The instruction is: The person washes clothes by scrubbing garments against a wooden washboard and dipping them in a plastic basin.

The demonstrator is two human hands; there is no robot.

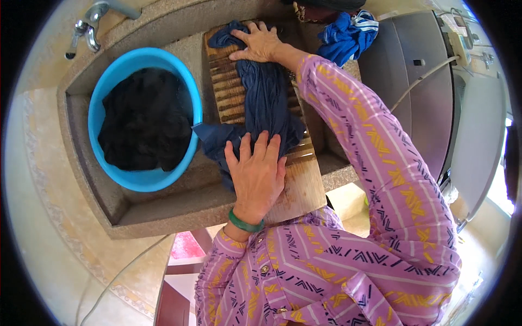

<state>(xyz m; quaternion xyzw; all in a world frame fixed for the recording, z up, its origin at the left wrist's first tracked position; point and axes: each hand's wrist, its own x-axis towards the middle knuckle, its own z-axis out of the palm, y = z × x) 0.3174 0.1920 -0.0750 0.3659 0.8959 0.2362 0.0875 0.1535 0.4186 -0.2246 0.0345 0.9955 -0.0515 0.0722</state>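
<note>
A wet dark blue garment [263,98] lies stretched along a ribbed wooden washboard [225,87]. My left hand [254,171], with a green bangle [244,223] at the wrist, rests flat on the garment's near end, fingers spread. At the far end of the board, my right hand [258,44] presses on the cloth with its fingers apart. Between the hands the fabric runs in long folds, and a loose flap of it hangs toward the blue basin [198,103] on the left. Bunched black cloth [144,119] fills most of that basin, in dark water.
The basin and board sit in a stone sink [163,209]. Taps [87,32] are on the wall at the far left. A bright blue and white garment [348,38] lies on the far right rim, beside a grey appliance [408,70] with a hose [421,81].
</note>
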